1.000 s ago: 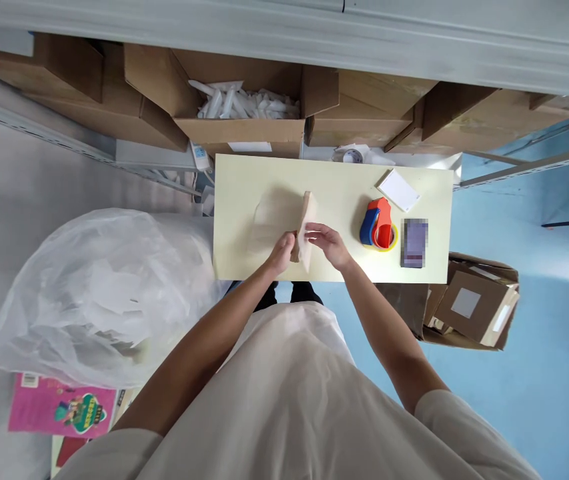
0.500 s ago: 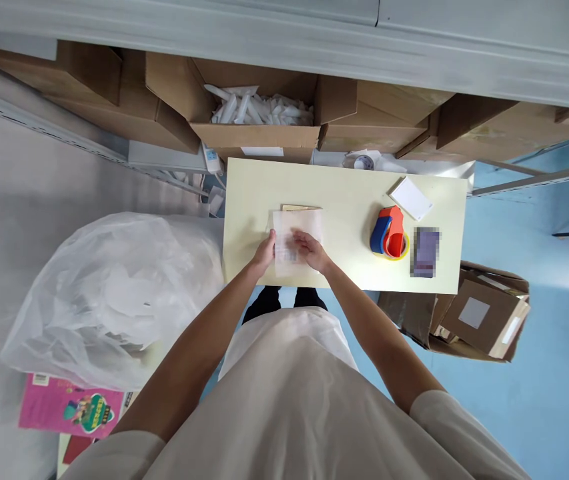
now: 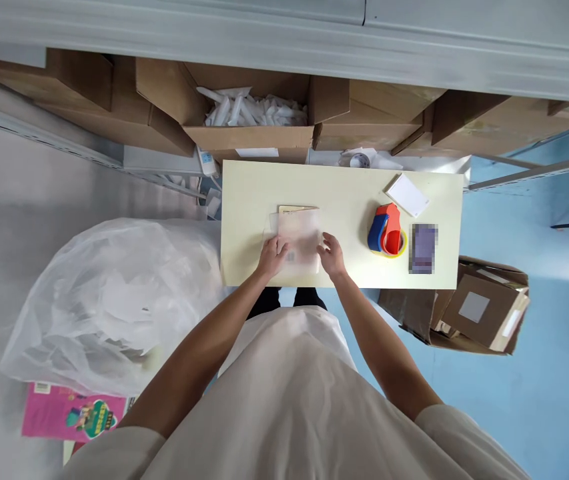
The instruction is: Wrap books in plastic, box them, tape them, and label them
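A thin, flat booklet-like item [image 3: 298, 209] lies on the pale table in front of me, its tan top edge showing. A whitish translucent sheet [image 3: 300, 230] covers most of it, and a flap of it sticks out to the left. My left hand [image 3: 273, 257] rests on the sheet's left side with thumb and fingers apart. Beside the right edge is my right hand [image 3: 332, 255], its fingers slightly bent and spread, with nothing visible in them. Whether its fingertips touch the edge, I cannot tell.
To the right on the table [image 3: 249, 187] are a red-and-blue tape dispenser [image 3: 385, 230], a white pad [image 3: 407, 195] and a blurred dark item [image 3: 423, 249]. An open carton [image 3: 249, 137] of white pieces stands behind. A large plastic bag [image 3: 114, 300] is left; a box of parcels [image 3: 484, 310] is right.
My right hand has moved off the middle of the sheet to its right edge. My left hand has shifted onto the sheet's left side, and a flap now shows there.
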{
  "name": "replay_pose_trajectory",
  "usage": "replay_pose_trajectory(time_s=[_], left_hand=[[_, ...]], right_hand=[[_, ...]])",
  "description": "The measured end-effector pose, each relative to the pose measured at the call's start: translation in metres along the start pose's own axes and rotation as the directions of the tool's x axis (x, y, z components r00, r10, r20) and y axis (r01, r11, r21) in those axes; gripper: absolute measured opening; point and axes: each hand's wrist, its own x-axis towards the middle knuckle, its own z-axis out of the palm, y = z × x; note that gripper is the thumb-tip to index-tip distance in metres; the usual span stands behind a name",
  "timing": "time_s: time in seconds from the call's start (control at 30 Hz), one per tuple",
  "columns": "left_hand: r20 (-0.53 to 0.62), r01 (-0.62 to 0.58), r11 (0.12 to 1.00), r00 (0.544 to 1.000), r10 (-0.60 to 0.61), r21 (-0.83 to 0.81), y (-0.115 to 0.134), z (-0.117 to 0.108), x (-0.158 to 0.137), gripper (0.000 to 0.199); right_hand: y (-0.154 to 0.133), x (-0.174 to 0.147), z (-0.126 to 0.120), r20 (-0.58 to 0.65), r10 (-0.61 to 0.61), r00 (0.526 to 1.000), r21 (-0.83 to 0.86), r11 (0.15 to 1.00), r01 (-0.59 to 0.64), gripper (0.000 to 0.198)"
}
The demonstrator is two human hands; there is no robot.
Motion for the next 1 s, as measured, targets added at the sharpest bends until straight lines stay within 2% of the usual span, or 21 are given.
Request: replay_pose_trajectory(time_s=[0.07, 0.13, 0.23, 0.33, 0.43, 0.53, 0.67, 0.8, 0.9, 1.0], left_hand=[[-0.001, 0.042, 0.996, 0.999, -0.042, -0.082, -0.002, -0.002, 0.002, 0.047], [-0.009, 0.090, 0.981, 0.996, -0.093, -0.174, -0.002, -0.002, 0.001, 0.047], [0.018, 0.154, 0.937, 0.988, -0.156, -0.315, 0.005, 0.002, -0.002, 0.044], [0.103, 0.198, 0.889, 0.980, -0.170, -0.414, 0.017, 0.015, -0.005, 0.038], [0.170, 0.196, 0.879, 0.976, -0.133, -0.434, 0.029, 0.029, -0.007, 0.023], [0.193, 0.190, 0.878, 0.975, -0.114, -0.440, 0.035, 0.036, -0.006, 0.011], [0.247, 0.206, 0.848, 0.965, -0.092, -0.489, 0.033, 0.028, -0.001, 0.014], [0.280, 0.212, 0.785, 0.959, -0.051, -0.583, 0.028, 0.018, 0.001, 0.021], [0.282, 0.233, 0.731, 0.958, -0.058, -0.641, 0.023, 0.009, 0.001, 0.023], [0.228, 0.232, 0.677, 0.969, -0.097, -0.698, 0.013, -0.008, -0.002, 0.033]], right_hand=[[0.003, -0.003, -0.004, 0.021, 0.103, 0.994, 0.074, 0.992, -0.104, 0.049], [0.002, -0.003, -0.004, 0.073, 0.147, 0.986, 0.159, 0.975, -0.157, 0.050], [-0.003, -0.001, -0.010, 0.164, 0.152, 0.975, 0.262, 0.946, -0.192, 0.046], [-0.010, 0.000, -0.026, 0.223, 0.135, 0.965, 0.288, 0.937, -0.197, 0.041], [-0.016, -0.003, -0.043, 0.188, 0.114, 0.975, 0.171, 0.974, -0.147, 0.038], [-0.021, -0.008, -0.046, 0.118, 0.052, 0.992, -0.073, 0.996, -0.044, 0.031], [-0.032, -0.020, -0.028, 0.104, -0.071, 0.992, -0.358, 0.928, 0.104, 0.030], [-0.043, -0.034, 0.005, 0.165, -0.226, 0.960, -0.419, 0.865, 0.275, 0.048], [-0.048, -0.041, 0.035, 0.173, -0.191, 0.966, -0.449, 0.858, 0.250, 0.057], [-0.049, -0.045, 0.067, 0.166, -0.124, 0.978, -0.489, 0.851, 0.191, 0.067]])
